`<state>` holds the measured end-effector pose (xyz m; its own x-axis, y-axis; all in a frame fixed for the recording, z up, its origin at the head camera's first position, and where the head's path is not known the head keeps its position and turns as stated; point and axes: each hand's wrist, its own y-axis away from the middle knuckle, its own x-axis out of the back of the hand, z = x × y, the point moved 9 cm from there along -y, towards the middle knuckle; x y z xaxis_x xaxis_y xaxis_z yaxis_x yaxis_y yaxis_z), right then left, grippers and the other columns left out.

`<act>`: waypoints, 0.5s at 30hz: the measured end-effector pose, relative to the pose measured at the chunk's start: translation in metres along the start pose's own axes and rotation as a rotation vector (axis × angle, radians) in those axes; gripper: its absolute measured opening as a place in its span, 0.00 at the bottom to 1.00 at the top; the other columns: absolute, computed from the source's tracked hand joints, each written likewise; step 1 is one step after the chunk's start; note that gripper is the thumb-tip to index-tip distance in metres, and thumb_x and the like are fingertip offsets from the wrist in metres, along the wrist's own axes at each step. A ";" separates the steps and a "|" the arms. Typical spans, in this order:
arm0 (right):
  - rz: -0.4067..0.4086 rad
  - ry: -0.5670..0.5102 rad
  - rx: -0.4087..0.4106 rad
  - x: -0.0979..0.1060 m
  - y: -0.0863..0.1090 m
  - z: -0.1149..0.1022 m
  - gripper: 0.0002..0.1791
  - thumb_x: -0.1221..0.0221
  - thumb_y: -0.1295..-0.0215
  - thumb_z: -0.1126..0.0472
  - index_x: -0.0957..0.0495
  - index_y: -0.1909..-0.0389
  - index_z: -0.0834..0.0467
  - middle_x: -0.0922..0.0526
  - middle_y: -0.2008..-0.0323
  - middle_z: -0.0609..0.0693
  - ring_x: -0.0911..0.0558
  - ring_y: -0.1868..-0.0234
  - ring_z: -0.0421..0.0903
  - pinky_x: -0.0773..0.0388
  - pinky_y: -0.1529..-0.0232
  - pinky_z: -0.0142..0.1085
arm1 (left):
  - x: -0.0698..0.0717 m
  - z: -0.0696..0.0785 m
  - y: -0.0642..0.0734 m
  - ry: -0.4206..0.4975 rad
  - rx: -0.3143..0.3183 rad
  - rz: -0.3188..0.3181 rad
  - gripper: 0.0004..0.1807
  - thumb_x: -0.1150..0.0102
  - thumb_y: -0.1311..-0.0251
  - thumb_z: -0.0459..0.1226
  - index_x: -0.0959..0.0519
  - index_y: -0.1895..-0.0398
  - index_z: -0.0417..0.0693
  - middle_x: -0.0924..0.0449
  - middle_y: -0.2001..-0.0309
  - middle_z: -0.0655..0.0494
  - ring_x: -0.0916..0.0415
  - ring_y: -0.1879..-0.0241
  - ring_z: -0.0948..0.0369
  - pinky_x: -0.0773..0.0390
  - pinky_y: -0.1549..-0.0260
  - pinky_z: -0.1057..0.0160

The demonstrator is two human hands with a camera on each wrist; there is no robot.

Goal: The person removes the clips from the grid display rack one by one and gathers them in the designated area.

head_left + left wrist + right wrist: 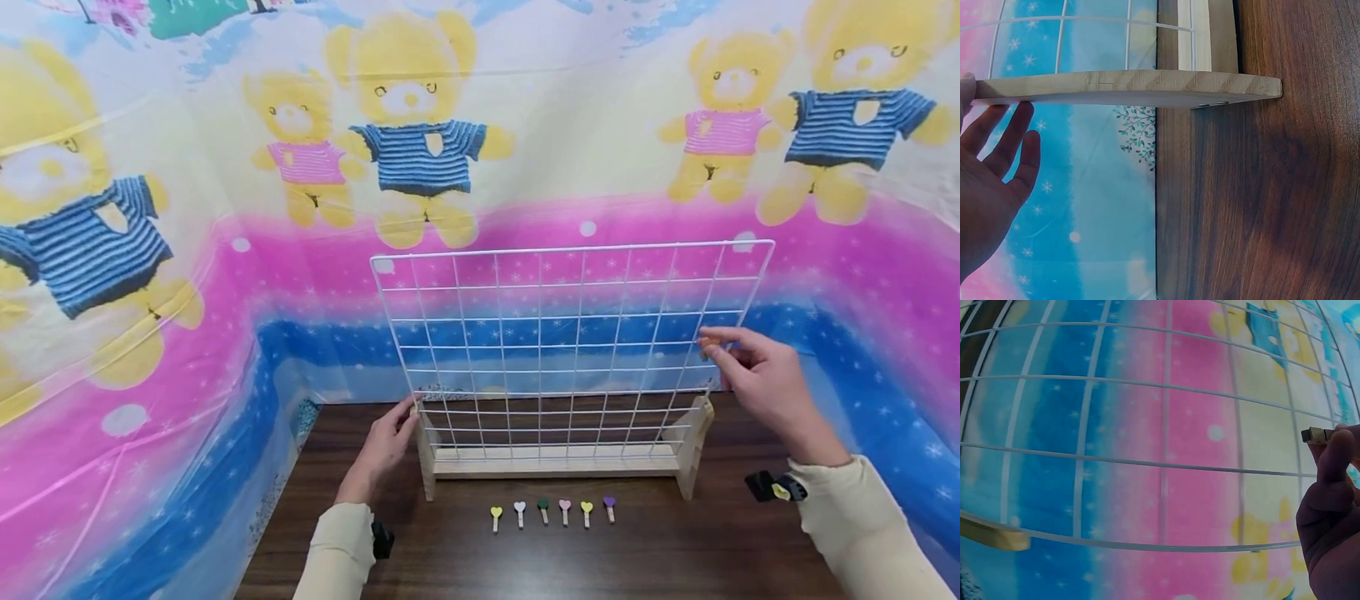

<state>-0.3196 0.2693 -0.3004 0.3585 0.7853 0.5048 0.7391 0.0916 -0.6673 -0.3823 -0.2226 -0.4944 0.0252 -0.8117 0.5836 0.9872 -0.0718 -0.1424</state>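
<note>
A white wire grid (pixel 570 250) stands upright in a wooden stand (pixel 555 463). With thumb and fingers on either side, my left hand (pixel 386 442) holds the upper end of the stand's left side piece (pixel 1129 84). My right hand (pixel 772 383) pinches a small wooden clothespin (pixel 1317 435) with an orange part, close to the grid's right edge. Fingers hide most of that clothespin. From the right wrist view, its tip points toward the wires; whether it touches them I cannot tell.
In front of the stand lies a row of several small heart-topped clothespins, among them a white one (pixel 520 510), a dark green one (pixel 543 507) and a purple one (pixel 610 506). The dark wooden table (pixel 450 567) is backed by a bear-printed cloth (pixel 570 167).
</note>
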 end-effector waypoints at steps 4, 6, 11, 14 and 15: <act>-0.031 0.034 -0.062 -0.012 0.014 0.013 0.12 0.38 0.38 0.63 0.17 0.53 0.56 0.15 0.73 0.51 0.28 0.86 0.38 0.39 0.90 0.30 | 0.001 -0.001 0.000 0.000 -0.004 0.011 0.23 0.55 0.28 0.40 0.35 0.31 0.57 0.31 0.38 0.43 0.31 0.43 0.49 0.29 0.50 0.45; -0.056 0.055 -0.093 -0.019 0.022 0.021 0.13 0.36 0.39 0.61 0.17 0.53 0.55 0.17 0.77 0.48 0.28 0.86 0.37 0.39 0.90 0.30 | 0.001 -0.001 0.000 -0.003 -0.007 0.011 0.23 0.55 0.28 0.41 0.35 0.31 0.57 0.31 0.38 0.43 0.30 0.43 0.49 0.29 0.50 0.45; -0.119 0.108 -0.101 -0.040 0.040 0.038 0.13 0.35 0.40 0.61 0.18 0.53 0.55 0.22 0.82 0.45 0.32 0.87 0.37 0.39 0.89 0.31 | 0.001 -0.001 0.001 0.002 -0.001 0.000 0.23 0.56 0.28 0.41 0.36 0.30 0.58 0.31 0.38 0.43 0.31 0.43 0.49 0.29 0.50 0.46; -0.165 0.140 -0.109 -0.055 0.051 0.048 0.13 0.37 0.39 0.60 0.19 0.53 0.55 0.18 0.73 0.50 0.31 0.85 0.36 0.37 0.89 0.32 | 0.000 -0.002 0.001 0.007 0.012 -0.006 0.23 0.56 0.28 0.41 0.36 0.30 0.60 0.32 0.37 0.44 0.31 0.42 0.50 0.29 0.50 0.46; -0.184 0.149 -0.120 -0.060 0.055 0.052 0.13 0.37 0.38 0.60 0.19 0.53 0.55 0.17 0.70 0.50 0.30 0.85 0.36 0.36 0.89 0.32 | 0.000 -0.002 0.002 0.005 0.010 -0.006 0.23 0.56 0.27 0.41 0.36 0.30 0.60 0.32 0.38 0.44 0.31 0.42 0.50 0.29 0.50 0.46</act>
<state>-0.3303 0.2590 -0.3960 0.2853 0.6622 0.6929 0.8589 0.1442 -0.4914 -0.3811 -0.2236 -0.4961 0.0182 -0.8140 0.5806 0.9889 -0.0711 -0.1306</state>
